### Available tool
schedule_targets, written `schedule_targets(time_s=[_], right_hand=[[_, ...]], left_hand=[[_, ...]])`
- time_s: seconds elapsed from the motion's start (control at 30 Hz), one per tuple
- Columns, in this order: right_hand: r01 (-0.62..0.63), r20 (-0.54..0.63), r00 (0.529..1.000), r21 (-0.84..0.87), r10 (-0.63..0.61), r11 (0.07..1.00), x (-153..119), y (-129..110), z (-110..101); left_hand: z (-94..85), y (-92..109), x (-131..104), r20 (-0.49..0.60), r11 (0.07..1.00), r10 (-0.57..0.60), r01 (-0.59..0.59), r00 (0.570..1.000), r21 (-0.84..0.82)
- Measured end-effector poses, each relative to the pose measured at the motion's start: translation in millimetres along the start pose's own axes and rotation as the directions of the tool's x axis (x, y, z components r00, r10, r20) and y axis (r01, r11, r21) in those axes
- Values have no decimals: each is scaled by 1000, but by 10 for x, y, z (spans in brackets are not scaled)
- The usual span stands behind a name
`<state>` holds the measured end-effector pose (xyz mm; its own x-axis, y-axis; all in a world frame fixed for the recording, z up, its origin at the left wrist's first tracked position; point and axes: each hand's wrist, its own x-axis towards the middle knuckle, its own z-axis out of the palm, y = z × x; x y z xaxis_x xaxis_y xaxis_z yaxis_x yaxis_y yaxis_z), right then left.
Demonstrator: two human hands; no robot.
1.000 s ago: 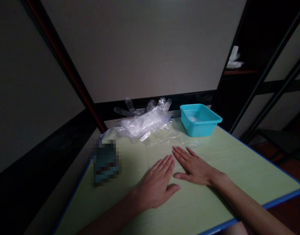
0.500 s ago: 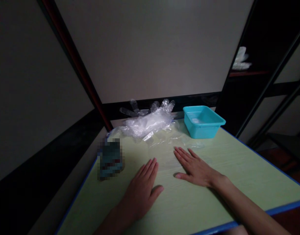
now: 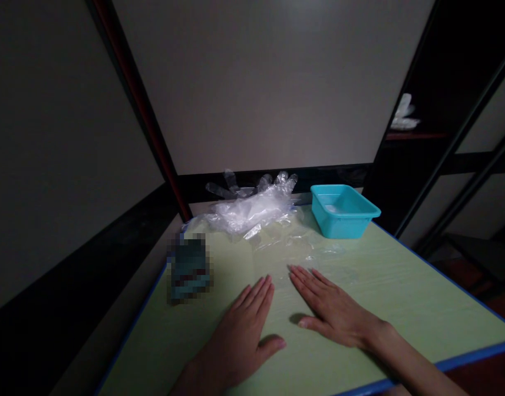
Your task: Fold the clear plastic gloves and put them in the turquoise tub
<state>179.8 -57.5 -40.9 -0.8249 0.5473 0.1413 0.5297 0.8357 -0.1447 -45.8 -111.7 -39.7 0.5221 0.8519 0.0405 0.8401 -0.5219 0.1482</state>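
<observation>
My left hand (image 3: 246,327) lies flat with its fingers stretched out and holds nothing. To its right, my right hand (image 3: 330,308) also rests flat, fingers out and thumb apart. Under and just beyond the fingertips, a thin clear plastic glove (image 3: 296,247) is spread on the table; it is so transparent that its outline is hard to follow. Farther back, against the wall, sits a crumpled heap of clear disposable plastic gloves (image 3: 252,212), some with their fingers sticking up.
The pale green table (image 3: 219,253) has a blue edge. A turquoise plastic basin (image 3: 345,225) stands at its back right. On the left is a pixelated dark item (image 3: 190,269). Behind is a grey panelled wall (image 3: 269,88), with a dark shelf (image 3: 426,135) holding something white on the right.
My right hand has slid back toward me, its fingertips now lower on the plastic. My left hand has shifted slightly right and toward me. The view has tilted a little.
</observation>
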Motion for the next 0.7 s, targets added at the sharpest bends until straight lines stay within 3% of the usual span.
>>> schedule_targets(time_s=[0.17, 0.43, 0.7], right_hand=[[-37, 36, 999, -14, 37, 999, -22, -106, -5], [-25, 75, 997, 14, 24, 1000, -167, -461, -12], [-171, 16, 985, -61, 172, 983, -201, -191, 15]], left_hand=[[-14, 58, -90, -4, 1000, -10, 10, 1000, -21], [105, 73, -384, -64, 996, 8, -13, 998, -87], [67, 57, -383, -59, 998, 10, -14, 998, -66]])
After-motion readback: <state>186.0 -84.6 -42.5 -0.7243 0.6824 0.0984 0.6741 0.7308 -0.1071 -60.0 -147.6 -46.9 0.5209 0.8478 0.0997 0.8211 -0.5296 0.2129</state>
